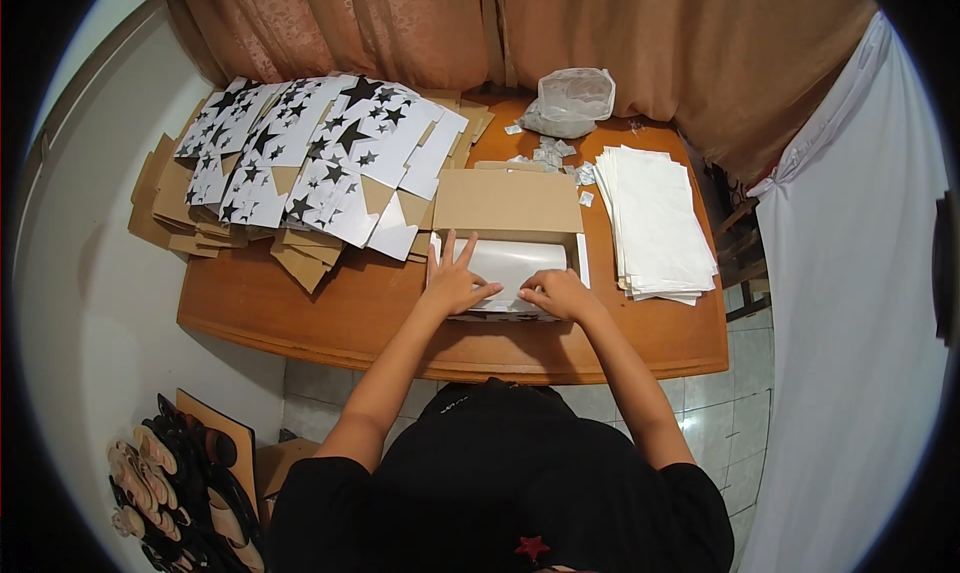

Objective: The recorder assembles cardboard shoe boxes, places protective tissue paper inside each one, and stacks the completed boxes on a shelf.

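An open cardboard box [505,203] stands near the table's front edge, its brown-lined lid raised at the back. Smooth white paper [520,258] covers the inside of the box. At the box's left side, my left hand [455,285] rests with fingers spread, its thumb over the paper. My right hand [558,293] is at the front right, its fingers bent and drawn together at the near edge of the paper. Whatever lies beneath the paper is hidden.
Flattened star-print boxes [330,163] are heaped on the left of the wooden table [300,308]. A stack of white paper sheets [655,223] lies at right. Behind the box are a clear plastic bag [575,103] and small packets [550,153]. Shoes [160,483] sit at lower left.
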Demonstrator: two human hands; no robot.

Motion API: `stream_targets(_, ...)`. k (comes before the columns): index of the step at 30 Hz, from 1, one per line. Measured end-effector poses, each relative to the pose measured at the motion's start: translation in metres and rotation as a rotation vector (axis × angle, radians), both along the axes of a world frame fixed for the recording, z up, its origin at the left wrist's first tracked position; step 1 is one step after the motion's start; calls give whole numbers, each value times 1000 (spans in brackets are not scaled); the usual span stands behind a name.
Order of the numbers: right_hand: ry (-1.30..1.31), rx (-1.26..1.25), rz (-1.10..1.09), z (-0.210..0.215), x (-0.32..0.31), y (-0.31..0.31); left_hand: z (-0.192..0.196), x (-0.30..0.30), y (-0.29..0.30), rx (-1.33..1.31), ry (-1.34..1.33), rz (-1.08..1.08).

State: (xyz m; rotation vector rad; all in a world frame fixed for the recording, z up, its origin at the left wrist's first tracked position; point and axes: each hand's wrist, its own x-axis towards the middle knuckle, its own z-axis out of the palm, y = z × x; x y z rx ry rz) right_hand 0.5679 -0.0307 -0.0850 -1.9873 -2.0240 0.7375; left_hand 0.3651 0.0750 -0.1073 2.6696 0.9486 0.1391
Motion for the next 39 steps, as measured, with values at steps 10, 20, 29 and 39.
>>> stream_targets(10, 361, 538, -874, -31, 57, 48, -29, -32, -7, -130, -368, 407)
stream_targets(20, 1160, 689, -1009, -66, 73, 62, -48, -48, -6, -525, -733, 252)
stream_targets(29, 901, 987, -610, -56, 79, 10, -44, -8, -27, -40, -814, 570)
stream_targets(39, 351, 760, -450, -31, 43, -48, -47, 19, -72, 247, -429, 202)
